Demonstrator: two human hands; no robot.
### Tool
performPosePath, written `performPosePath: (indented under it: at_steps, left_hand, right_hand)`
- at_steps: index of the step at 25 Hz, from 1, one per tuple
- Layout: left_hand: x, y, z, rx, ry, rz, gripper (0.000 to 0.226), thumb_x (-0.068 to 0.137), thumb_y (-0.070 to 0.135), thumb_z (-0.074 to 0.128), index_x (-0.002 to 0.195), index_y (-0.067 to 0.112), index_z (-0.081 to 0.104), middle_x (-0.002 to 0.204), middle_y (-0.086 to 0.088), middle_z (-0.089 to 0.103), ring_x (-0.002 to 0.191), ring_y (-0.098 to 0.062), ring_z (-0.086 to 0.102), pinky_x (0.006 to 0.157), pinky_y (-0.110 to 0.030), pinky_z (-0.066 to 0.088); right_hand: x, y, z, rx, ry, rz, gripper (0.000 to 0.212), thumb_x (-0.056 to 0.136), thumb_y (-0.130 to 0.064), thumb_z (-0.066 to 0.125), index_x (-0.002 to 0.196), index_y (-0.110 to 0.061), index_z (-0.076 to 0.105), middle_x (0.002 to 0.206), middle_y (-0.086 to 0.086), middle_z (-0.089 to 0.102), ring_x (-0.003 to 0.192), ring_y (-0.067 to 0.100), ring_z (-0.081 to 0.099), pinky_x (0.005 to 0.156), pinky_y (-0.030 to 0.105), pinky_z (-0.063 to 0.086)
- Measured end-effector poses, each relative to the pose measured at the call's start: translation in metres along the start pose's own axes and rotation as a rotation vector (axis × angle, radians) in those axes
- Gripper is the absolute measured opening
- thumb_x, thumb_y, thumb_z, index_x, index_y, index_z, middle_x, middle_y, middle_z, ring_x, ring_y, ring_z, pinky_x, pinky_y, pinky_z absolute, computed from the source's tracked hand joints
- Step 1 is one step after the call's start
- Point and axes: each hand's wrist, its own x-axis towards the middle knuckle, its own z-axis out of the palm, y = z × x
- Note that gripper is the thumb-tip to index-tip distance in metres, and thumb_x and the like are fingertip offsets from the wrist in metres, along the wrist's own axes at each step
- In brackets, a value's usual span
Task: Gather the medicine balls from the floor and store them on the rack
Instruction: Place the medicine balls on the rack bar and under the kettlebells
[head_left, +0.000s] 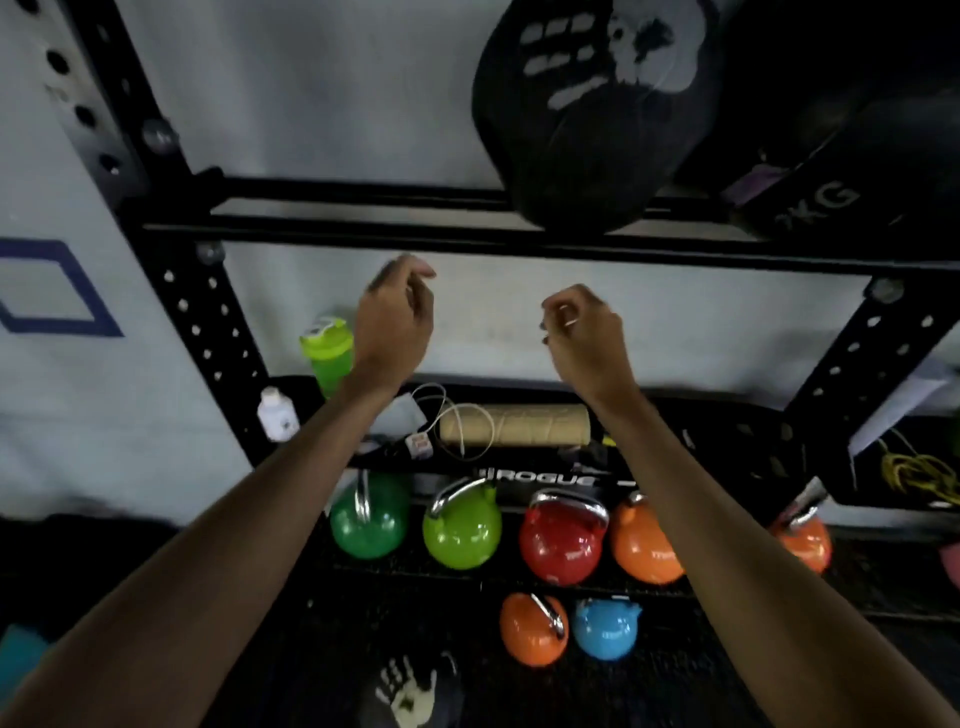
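Rack shelf (540, 475): "ROGUE" | dark medicine ball (852, 166), top right: "KG"

one wide-angle view from the person's head faces forward and down, near a black rack (467, 236). the left hand (397, 317) and right hand (582, 327) sit mid-frame, with the arms entering from the bottom corners. kettlebells (563, 540) fill the lower middle, and the top edge crops a medicine ball (587, 114).

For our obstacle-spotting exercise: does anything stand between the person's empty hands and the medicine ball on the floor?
Nothing visible does. The medicine ball lies on the floor below the raised left hand and right hand; the nearest orange kettlebell stands beside it, off the path.
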Motion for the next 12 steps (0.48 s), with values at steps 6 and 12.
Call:
performPosePath:
  at_steps: [6, 12]
  left_hand:
    - [-0.177, -0.106, -0.036, 0.38, -0.522, -0.425, 0.016, 0.094, 0.016, 0.051, 0.1, 0.017, 0.065, 0.101, -0.014, 0.072, 0.096, -0.039, 0.067, 0.078, -0.044, 0.052]
    - [-0.297, -0.172, -0.053, 0.532, -0.976, -0.776, 0.026, 0.098, 0.028, 0.048, 0.115, 0.017, 0.064, 0.119, -0.014, 0.067, 0.109, -0.035, 0.064, 0.09, -0.04, 0.052]
  right_hand:
    - [-0.109, 0.07, 0.129, -0.26, -0.517, 0.085, 0.019, 0.098, -0.023, 0.055, 0.1, -0.008, 0.066, 0.101, 0.021, 0.072, 0.1, 0.04, 0.067, 0.083, 0.042, 0.05]
    - [-0.196, 0.15, 0.225, -0.411, -0.93, 0.249, 0.027, 0.098, -0.023, 0.05, 0.107, -0.003, 0.065, 0.112, 0.026, 0.069, 0.108, 0.042, 0.065, 0.089, 0.043, 0.051]
